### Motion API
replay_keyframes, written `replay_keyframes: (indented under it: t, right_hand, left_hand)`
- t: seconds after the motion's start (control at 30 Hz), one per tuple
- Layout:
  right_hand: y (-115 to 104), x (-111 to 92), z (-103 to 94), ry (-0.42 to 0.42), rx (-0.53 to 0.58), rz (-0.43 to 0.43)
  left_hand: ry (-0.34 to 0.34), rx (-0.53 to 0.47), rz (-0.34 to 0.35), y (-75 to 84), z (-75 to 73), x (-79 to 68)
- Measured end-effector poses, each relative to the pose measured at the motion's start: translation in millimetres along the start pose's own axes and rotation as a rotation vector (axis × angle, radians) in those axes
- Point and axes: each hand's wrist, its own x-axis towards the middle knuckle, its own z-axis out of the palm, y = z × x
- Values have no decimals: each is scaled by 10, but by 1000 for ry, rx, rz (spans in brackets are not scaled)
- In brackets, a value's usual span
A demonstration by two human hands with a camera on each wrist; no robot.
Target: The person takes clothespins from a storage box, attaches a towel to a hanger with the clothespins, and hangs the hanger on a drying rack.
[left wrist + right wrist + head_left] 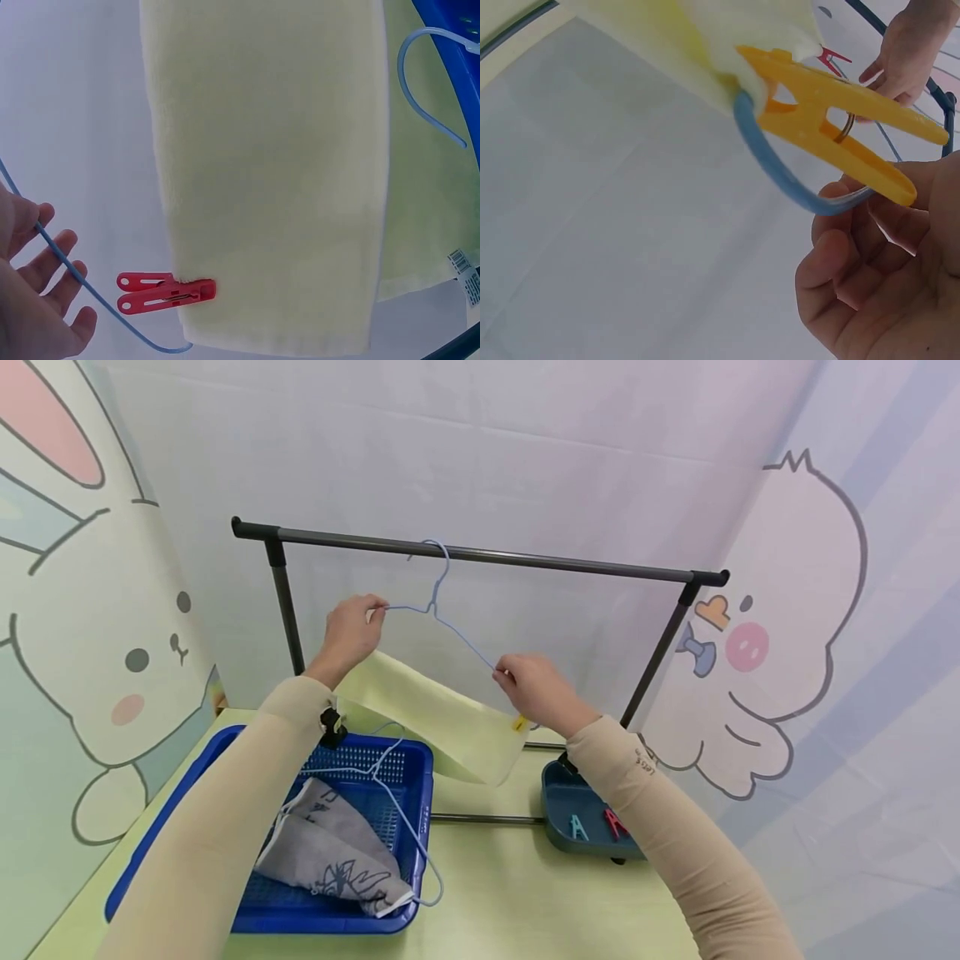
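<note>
A light-blue wire hanger (468,645) has its hook at the dark rail (570,562) and appears to hang over it. My left hand (352,633) pinches the hanger's left shoulder between thumb and fingers. On the lower right shoulder, my right hand (542,693) grips the wire. A pale yellow towel (435,714) hangs folded below. In the left wrist view, a red clothespin (165,292) clamps one towel edge by the hanger's corner. The right wrist view has a yellow clothespin (817,94) clamping the opposite edge near the wire bend, beside my right fingers.
At left on the table stands a blue basket (425,793) with a grey printed cloth (337,839) and another blue hanger (405,818). A dark teal tray (558,797) at right holds a teal clothespin (577,828) and a red one. The rack's posts flank my hands.
</note>
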Motion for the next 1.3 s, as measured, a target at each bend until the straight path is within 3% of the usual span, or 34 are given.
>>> replay_keyframes:
  t: [0.4, 0.83, 1.3]
  right_hand:
    - [-16, -20, 36, -50, 49, -36]
    - [-14, -32, 63, -32, 63, -69]
    - [238, -196, 61, -15, 147, -36]
  left_hand:
    - [-41, -7, -13, 42, 2, -3]
    - [-72, -37, -11, 124, 38, -63]
    - [-262, 9, 13, 11, 39, -381]
